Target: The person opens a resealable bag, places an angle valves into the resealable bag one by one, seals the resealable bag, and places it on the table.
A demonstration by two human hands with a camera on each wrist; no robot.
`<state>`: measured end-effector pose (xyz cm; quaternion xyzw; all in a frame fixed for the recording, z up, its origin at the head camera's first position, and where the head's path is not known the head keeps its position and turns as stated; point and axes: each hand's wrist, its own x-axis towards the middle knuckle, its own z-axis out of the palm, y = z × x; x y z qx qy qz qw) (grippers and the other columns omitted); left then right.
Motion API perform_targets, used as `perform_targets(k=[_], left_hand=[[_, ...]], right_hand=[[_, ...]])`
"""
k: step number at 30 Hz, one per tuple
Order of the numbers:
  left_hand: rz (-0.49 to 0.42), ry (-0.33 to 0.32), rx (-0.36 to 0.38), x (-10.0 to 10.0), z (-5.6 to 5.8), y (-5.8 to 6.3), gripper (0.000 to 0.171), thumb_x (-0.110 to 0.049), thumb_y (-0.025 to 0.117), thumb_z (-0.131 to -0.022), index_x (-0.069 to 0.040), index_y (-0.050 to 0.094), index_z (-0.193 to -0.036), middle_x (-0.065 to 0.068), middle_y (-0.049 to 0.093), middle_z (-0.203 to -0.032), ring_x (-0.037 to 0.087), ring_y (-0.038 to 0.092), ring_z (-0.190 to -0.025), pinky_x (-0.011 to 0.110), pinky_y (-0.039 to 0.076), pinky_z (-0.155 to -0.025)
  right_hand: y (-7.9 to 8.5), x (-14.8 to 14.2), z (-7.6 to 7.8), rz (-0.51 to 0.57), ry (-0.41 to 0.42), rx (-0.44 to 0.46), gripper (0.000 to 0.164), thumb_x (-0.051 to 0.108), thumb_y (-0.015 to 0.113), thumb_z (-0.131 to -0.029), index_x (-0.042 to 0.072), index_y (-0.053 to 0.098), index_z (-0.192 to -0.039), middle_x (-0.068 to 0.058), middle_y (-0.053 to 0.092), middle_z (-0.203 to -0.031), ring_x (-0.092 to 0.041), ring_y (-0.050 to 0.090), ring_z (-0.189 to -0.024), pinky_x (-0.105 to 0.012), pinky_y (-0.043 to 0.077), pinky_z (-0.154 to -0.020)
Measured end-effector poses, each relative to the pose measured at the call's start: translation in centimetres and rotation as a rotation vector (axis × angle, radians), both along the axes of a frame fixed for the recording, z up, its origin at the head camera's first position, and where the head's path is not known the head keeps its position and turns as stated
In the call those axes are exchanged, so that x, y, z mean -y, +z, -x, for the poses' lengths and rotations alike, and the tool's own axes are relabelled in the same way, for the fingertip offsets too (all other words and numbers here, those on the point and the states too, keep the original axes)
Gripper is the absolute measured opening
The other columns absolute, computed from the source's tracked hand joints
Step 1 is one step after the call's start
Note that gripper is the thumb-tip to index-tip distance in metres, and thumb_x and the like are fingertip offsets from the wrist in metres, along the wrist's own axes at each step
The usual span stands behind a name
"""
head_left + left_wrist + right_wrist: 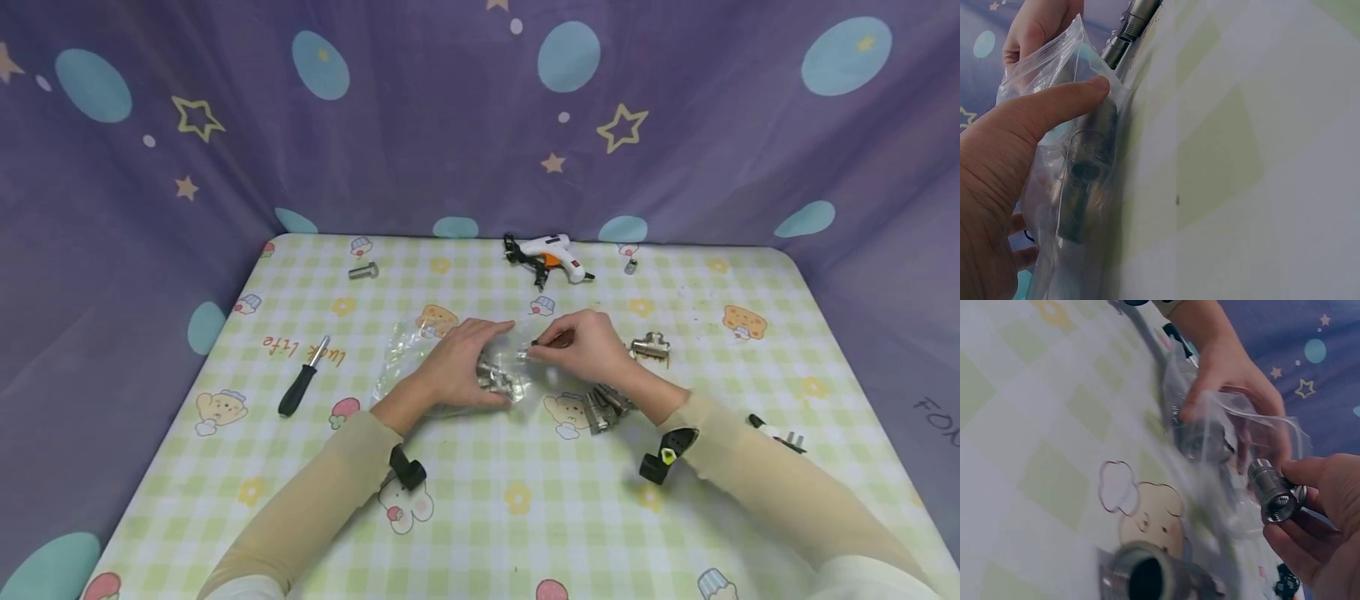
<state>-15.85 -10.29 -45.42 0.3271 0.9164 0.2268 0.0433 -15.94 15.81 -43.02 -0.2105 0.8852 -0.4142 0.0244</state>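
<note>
A clear zip bag [397, 358] lies in the middle of the table with metal pipe fittings [497, 382] inside. My left hand [459, 367] grips it from the left, thumb over the plastic in the left wrist view. At the bag's right side, my right hand [588, 346] pinches a small threaded metal pipe fitting [1271, 494] between thumb and fingers. In the right wrist view that fitting is at the bag's mouth; I cannot tell whether it is inside. More metal fittings [602, 410] lie just below my right wrist, and a tee-shaped fitting [651, 345] sits beyond it.
A screwdriver [303, 377] lies at the left, with a bolt [363, 271] farther back. The white glue gun [555, 254] and its cord rest near the back edge, left of a small metal piece [631, 266]. Beside my right forearm is a plug-like item [780, 435].
</note>
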Motion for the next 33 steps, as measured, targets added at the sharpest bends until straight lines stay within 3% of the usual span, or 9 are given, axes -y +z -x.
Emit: perform_targets(k=[6, 19, 33], left_hand=[[-0.01, -0.005, -0.008, 0.0, 0.0, 0.0, 0.119, -0.062, 0.094, -0.067, -0.017, 0.042, -0.164, 0.005, 0.059, -0.156, 0.027, 0.052, -0.145, 0.055, 0.04, -0.126], [-0.035, -0.013, -0.025, 0.0, 0.1, 0.1, 0.118, -0.059, 0.096, -0.066, -0.013, 0.045, -0.162, 0.005, 0.06, -0.155, 0.028, 0.054, -0.143, 0.056, 0.044, -0.123], [-0.034, 0.0, -0.027, 0.0, 0.1, 0.1, 0.117, -0.059, 0.095, -0.066, -0.015, 0.045, -0.162, 0.005, 0.06, -0.155, 0.028, 0.054, -0.143, 0.057, 0.042, -0.123]], right_hand=[[-1.2, 1.0, -0.1, -0.019, -0.007, -0.061, 0.006, 0.022, 0.089, -0.088, 0.016, 0.086, -0.087, 0.0, 0.08, -0.086, -0.011, 0.075, -0.073, -0.022, 0.064, -0.069], [-2.4, 2.9, -0.3, -0.036, -0.006, -0.069, 0.011, 0.017, 0.085, -0.091, 0.006, 0.085, -0.091, -0.008, 0.081, -0.089, -0.017, 0.077, -0.077, -0.028, 0.066, -0.073], [-2.9, 3.9, -0.4, -0.064, -0.008, -0.101, 0.016, 0.026, 0.085, -0.091, 0.014, 0.084, -0.082, 0.001, 0.08, -0.077, -0.007, 0.073, -0.069, -0.025, 0.064, -0.069]])
